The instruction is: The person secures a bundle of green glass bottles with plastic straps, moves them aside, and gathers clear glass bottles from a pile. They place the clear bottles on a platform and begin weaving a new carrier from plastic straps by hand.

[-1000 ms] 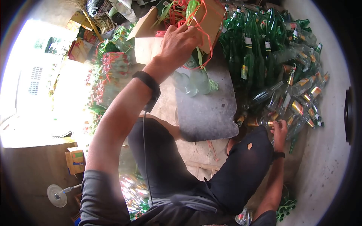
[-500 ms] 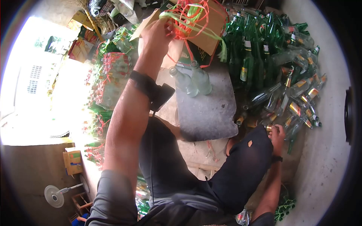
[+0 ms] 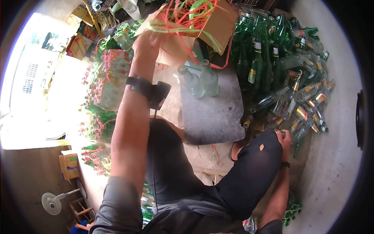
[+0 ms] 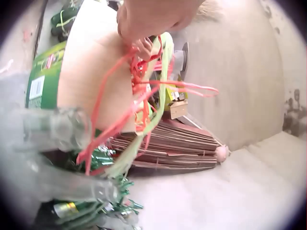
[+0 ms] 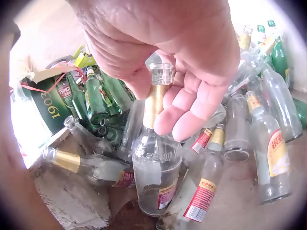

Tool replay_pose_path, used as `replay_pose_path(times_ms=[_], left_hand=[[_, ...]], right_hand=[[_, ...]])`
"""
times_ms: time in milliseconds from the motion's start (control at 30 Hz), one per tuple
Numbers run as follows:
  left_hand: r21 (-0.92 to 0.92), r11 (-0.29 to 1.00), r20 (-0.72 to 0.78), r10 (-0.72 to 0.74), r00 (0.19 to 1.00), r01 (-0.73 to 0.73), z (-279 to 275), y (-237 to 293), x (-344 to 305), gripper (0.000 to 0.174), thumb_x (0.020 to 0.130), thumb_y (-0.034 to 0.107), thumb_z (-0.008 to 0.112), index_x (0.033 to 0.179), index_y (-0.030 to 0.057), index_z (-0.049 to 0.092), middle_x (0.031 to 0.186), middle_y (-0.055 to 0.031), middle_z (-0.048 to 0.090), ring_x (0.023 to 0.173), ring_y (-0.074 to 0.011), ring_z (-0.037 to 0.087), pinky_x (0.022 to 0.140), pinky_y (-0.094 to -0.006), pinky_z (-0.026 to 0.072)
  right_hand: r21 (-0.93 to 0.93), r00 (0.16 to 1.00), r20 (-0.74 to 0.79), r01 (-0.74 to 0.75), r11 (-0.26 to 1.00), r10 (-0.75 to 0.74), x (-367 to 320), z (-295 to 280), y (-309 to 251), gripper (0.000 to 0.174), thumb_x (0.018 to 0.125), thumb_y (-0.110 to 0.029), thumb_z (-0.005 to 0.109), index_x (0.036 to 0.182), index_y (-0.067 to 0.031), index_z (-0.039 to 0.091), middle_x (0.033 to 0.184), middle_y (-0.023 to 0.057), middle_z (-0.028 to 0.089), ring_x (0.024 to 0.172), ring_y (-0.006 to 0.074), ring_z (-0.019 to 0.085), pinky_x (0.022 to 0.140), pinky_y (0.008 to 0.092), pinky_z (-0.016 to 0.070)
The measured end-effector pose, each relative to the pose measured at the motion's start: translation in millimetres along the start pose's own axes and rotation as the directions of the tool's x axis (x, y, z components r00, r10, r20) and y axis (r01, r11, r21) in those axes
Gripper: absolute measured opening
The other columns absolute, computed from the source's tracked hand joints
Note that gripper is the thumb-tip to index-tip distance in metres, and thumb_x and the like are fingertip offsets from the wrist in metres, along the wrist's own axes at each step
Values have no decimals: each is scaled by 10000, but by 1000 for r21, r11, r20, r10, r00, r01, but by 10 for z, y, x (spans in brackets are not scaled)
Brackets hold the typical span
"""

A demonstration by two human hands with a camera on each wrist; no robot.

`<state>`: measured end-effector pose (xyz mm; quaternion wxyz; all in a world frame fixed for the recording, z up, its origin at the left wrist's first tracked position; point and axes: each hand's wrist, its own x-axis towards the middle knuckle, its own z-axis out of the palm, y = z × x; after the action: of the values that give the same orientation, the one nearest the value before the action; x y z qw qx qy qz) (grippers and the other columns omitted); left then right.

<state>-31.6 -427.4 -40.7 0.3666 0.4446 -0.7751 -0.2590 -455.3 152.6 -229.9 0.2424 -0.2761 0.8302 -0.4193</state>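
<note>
My left hand [image 3: 147, 43] grips light green and red plastic strings [image 4: 165, 57] beside the open cardboard box [image 3: 222, 23], which holds more red and green strings. Part of that hand shows at the top of the left wrist view. Two clear glass bottles [image 3: 209, 82] stand on the grey slab [image 3: 214, 121] in front of the box. Down by the right knee, my right hand [image 3: 285, 138] holds a clear glass bottle by its neck. In the right wrist view, the thumb and fingers are around the gold-foiled neck of this bottle [image 5: 156, 163], which has a red label.
Many green bottles [image 3: 257, 64] stand at the back right. Clear bottles with gold and red labels [image 3: 302, 113] lie heaped near the wall [image 3: 331, 156]. Bundles of string-tied bottles [image 3: 113, 78] line the left. A fan [image 3: 51, 203] stands at the lower left.
My left hand has moved left from over the box, drawing green and red strings out with it. My right hand has shifted slightly down, staying by the knee.
</note>
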Motion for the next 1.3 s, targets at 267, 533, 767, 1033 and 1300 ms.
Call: replay_pose_path(times_ms=[267, 533, 767, 1033, 1300], left_hand=[[-889, 451, -28, -222, 975, 77, 29, 846, -330, 301, 974, -13, 629, 1252, -109, 565, 1181, -240, 625, 1151, -332, 651, 993, -480, 604], [-5, 919, -355, 367, 860, -394, -25, 1631, -542, 344, 853, 31, 800, 1191, 35, 731, 1169, -96, 667, 921, -155, 696, 810, -279, 585], [145, 772, 306, 560, 770, -619, 511, 2269, -887, 191, 841, 104, 681, 982, 183, 784, 1010, -78, 725, 929, -302, 713, 767, -430, 572], [479, 531, 655, 315, 687, -699, 847, 2072, -703, 175, 833, 100, 635, 947, 146, 758, 999, -81, 722, 994, -333, 697, 876, -483, 501], [463, 497, 727, 261, 636, -734, 863, 2131, -663, 167, 831, 99, 633, 903, 137, 778, 905, -128, 746, 904, -341, 731, 749, -453, 559]], right_hand=[[-217, 980, -73, 166, 962, -186, -237, -265, -947, 201, 929, -184, 709, 949, -6, 619, 713, 46, 581, 658, 136, 558, 612, 331, 480], [-348, 923, -141, 293, 891, -358, -365, -774, -1871, 176, 933, -130, 719, 1011, 2, 633, 765, 48, 614, 658, 110, 537, 614, 295, 465], [-220, 887, -155, 398, 891, -435, -337, -810, -2296, 136, 981, -114, 697, 1037, -11, 627, 775, -20, 599, 607, 33, 460, 527, 220, 376], [-67, 902, -76, 420, 905, -425, -390, -573, -2511, 109, 952, -49, 700, 999, 3, 617, 781, 19, 607, 658, 49, 517, 586, 230, 462], [-134, 882, -13, 465, 875, -471, -358, -496, -2601, 132, 938, -36, 697, 1017, 15, 605, 773, 46, 590, 650, 71, 536, 585, 255, 482]])
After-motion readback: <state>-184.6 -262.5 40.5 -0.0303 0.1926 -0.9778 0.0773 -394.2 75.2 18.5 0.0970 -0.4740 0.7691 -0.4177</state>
